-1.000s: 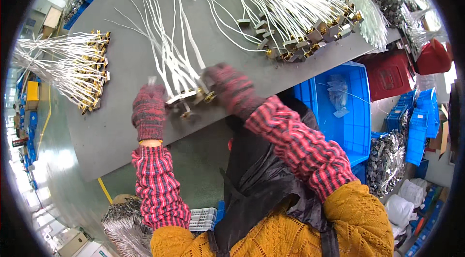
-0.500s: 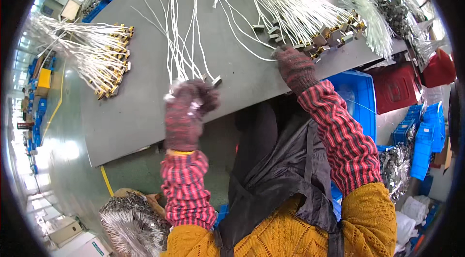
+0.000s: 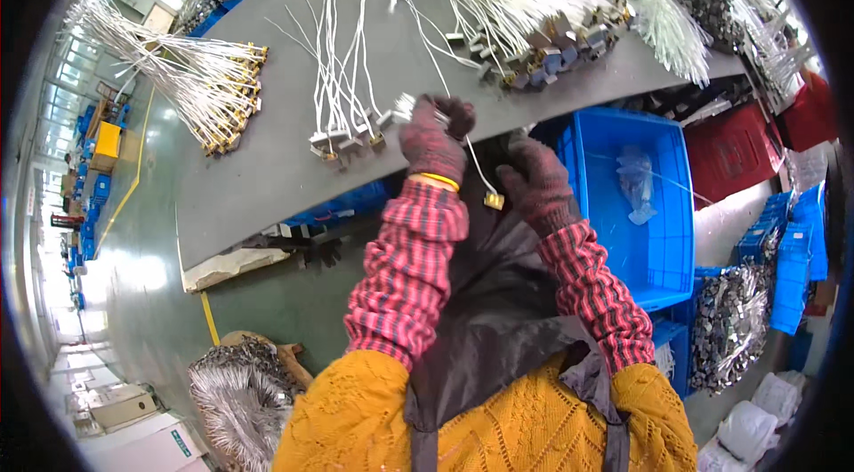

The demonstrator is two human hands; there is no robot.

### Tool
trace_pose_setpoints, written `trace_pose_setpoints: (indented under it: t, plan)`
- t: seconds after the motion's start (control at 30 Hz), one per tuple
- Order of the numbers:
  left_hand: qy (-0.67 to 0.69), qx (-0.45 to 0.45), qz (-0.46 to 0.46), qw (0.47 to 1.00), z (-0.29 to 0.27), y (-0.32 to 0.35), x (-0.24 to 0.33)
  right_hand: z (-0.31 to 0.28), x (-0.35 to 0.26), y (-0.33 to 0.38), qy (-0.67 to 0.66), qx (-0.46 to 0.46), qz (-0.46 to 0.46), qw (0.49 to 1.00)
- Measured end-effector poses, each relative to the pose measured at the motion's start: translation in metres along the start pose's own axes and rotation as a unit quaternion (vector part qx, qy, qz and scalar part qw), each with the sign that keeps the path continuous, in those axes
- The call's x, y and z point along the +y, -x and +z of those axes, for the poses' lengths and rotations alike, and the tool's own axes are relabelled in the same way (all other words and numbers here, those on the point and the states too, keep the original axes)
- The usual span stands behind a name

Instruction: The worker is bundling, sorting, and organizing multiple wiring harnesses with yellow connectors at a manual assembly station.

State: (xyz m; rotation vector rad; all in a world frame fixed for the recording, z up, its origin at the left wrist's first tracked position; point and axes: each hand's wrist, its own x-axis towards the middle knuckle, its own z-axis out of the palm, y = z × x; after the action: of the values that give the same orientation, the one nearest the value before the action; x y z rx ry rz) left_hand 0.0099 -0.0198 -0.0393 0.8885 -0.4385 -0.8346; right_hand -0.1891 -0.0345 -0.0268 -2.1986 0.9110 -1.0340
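My left hand [image 3: 436,138], in a dark knitted glove, is closed at the table's front edge. From it a white wire [image 3: 477,161] hangs down, with a small brass-coloured end piece [image 3: 494,201] over my lap. White bits, partly hidden, also show at its fingers. My right hand [image 3: 540,180], gloved too, is to the right of that end piece and apart from it, thumb and fingers spread. On the table, left of my left hand, lies a loose group of white wires [image 3: 331,85] with small grey and brass-coloured end pieces [image 3: 334,147].
Bigger wire bundles lie on the grey table [image 3: 267,196]: one at the left [image 3: 191,85], one at the back right [image 3: 507,5]. A clear-white bundle [image 3: 658,14] lies farther right. A blue crate [image 3: 654,245] with a plastic bag stands right of my arm, beside a red bin [image 3: 734,152].
My left hand has moved right from the loose wire group, and a wire now hangs from it. My right hand has come back from the right-hand bundle to below the table edge.
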Motion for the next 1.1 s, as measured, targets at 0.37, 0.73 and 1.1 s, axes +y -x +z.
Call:
trace_pose_setpoints:
  t: [0.37,0.73,1.1]
  plan:
    - [-0.010,0.090,-0.144,0.985,-0.052,0.067,0.023,0.039,0.073,0.069,0.021,-0.191,0.098,0.976]
    - [-0.067,0.227,-0.096,0.967,-0.025,0.041,-0.022,0.026,0.022,0.060,-0.194,-0.212,0.212,0.934]
    - [-0.602,0.039,0.066,0.795,0.014,0.080,0.016,0.045,-0.012,0.087,-0.383,-0.193,0.201,0.881]
